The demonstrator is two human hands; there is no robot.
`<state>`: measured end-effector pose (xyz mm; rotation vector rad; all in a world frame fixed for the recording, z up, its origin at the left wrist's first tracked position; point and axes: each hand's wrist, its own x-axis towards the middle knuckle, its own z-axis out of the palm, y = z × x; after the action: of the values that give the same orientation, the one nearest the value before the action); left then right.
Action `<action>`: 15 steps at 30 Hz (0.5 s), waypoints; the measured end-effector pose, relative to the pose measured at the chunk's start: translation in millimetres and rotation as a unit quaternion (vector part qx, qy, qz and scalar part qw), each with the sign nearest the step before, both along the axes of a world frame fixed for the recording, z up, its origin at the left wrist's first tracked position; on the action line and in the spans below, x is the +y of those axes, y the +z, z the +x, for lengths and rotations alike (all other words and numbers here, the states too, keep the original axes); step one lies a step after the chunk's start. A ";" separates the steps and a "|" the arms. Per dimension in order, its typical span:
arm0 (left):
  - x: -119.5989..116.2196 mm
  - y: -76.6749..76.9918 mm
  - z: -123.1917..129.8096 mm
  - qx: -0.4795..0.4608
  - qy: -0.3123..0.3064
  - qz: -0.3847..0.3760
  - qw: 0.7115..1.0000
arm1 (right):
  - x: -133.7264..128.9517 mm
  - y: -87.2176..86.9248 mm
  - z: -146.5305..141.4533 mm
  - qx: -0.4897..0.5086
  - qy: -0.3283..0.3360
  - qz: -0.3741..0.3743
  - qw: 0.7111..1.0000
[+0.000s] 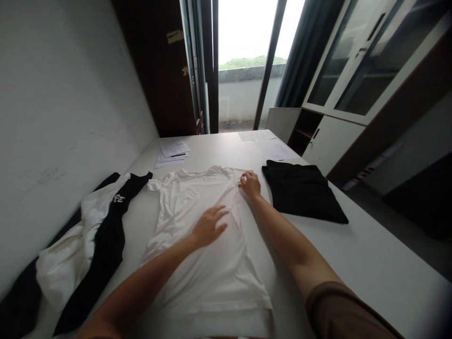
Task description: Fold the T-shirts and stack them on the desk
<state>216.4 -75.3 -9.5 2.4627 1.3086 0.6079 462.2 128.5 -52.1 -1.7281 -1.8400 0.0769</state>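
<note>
A white T-shirt (201, 263) lies spread on the table with its collar toward the far end and creases across its front. Over the middle of the shirt is my left hand (210, 226), its fingers apart and nothing in them. I cannot tell whether it touches the cloth. My right hand (250, 185) is at the shirt's right sleeve, fingers curled and closed on the fabric near the shoulder. Part of the sleeve is hidden behind that hand.
Folded black cloth (303, 190) lies on the white table (374, 263) at the right. Black-and-white clothing (88, 235) is heaped along the left wall. Papers with a pen (173, 151) and more sheets (271, 147) rest at the far end. A cabinet (339, 132) stands beyond the right edge.
</note>
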 end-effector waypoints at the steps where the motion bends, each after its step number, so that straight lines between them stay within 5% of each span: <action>1: 22.7 1.3 -20.1 -0.002 0.051 0.015 0.999 | 1.1 0.0 2.1 0.011 -0.023 0.016 1.000; 5: 106.5 1.3 -127.7 0.020 0.312 0.034 0.949 | 9.4 -1.5 5.4 0.034 -0.107 -0.004 0.994; 9: 144.8 -7.5 -220.7 0.009 0.559 -0.035 0.829 | 17.9 -1.6 2.2 0.037 -0.187 -0.049 0.980; 15: 152.6 -22.5 -247.8 0.008 0.640 -0.044 0.767 | 19.4 -2.9 0.7 0.005 -0.196 -0.055 0.979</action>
<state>-31.4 77.3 -31.9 1.1241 2.8282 0.7073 462.8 147.9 -55.1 -2.1322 -1.4780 0.0284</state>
